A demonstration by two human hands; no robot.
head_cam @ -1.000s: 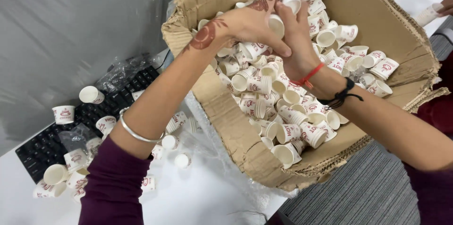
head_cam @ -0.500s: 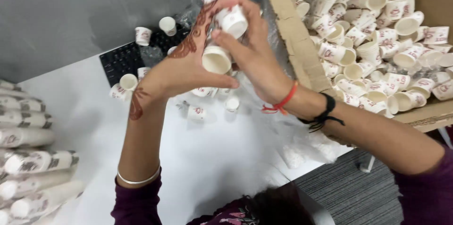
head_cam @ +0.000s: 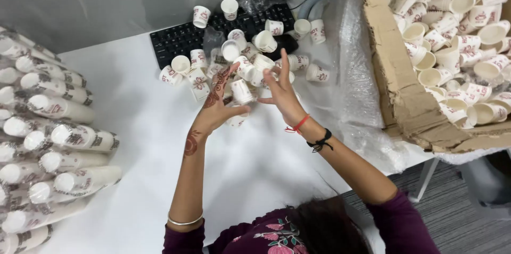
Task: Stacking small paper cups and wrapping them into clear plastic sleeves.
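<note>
Small white paper cups with red print lie scattered on the white table (head_cam: 133, 142) and over a black keyboard (head_cam: 181, 38). My left hand (head_cam: 215, 107), marked with henna, curls its thumb and fingers around one paper cup (head_cam: 242, 91) just above the pile. My right hand (head_cam: 282, 94) is beside it, fingers spread apart and holding nothing, its fingertips close to the loose cups (head_cam: 261, 65). A red thread and a black band circle my right wrist.
A torn cardboard box (head_cam: 396, 81) full of loose cups stands at the right, with clear plastic wrap (head_cam: 356, 73) draped beside it. Long sleeved stacks of cups (head_cam: 64, 137) lie at the left edge. A grey wall is behind.
Both hands came away from the box, down and left to the table. The handful of cups held between them is gone; only one cup stays in my left hand.
</note>
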